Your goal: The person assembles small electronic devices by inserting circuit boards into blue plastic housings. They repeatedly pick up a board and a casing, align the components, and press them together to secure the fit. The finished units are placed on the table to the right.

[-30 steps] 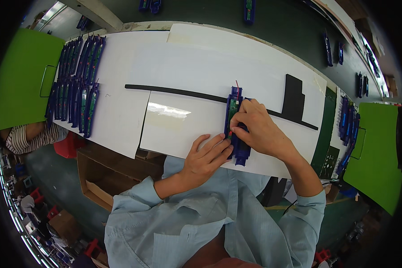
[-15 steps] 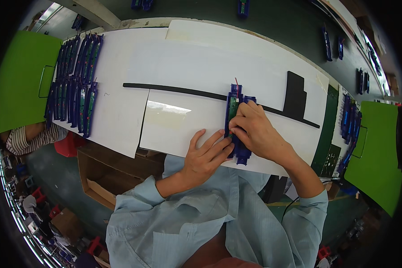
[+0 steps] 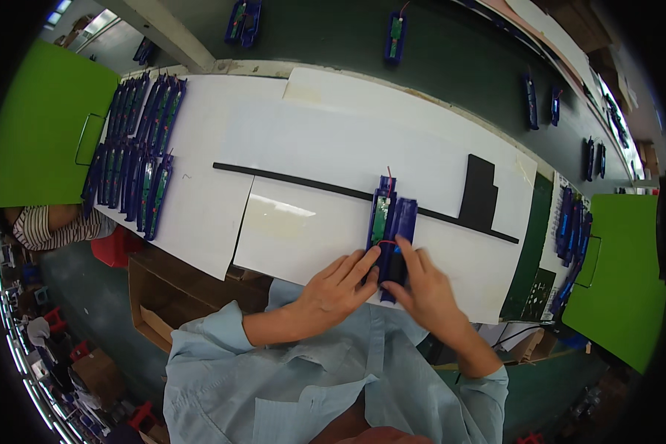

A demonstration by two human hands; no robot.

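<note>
In front of me on the white work surface lie two long blue plastic casing halves, side by side. The left casing half point(image 3: 374, 231) carries a green circuit board point(image 3: 380, 212) with a red wire at its far end. My left hand point(image 3: 334, 287) holds this half near its near end, fingertips and thumb against it. In the right casing half point(image 3: 405, 216) sits a dark, battery-like cylinder point(image 3: 397, 263). My right hand point(image 3: 431, 290) spans that cylinder, forefinger at its far end and thumb at its near end. A short red wire point(image 3: 385, 241) crosses between the halves.
A thin black strip point(image 3: 296, 177) runs across the board behind the casing, joining a stepped black block point(image 3: 481, 194). Rows of blue casings point(image 3: 137, 152) fill the left side. More casings point(image 3: 571, 222) lie right. Green panels point(image 3: 41, 126) flank the bench. A conveyor-like dark surface point(image 3: 318, 33) lies beyond.
My right hand has drawn back from the board to the right casing half, uncovering the cylinder and crossing red wire. The view has shifted, so the bench appears lower.
</note>
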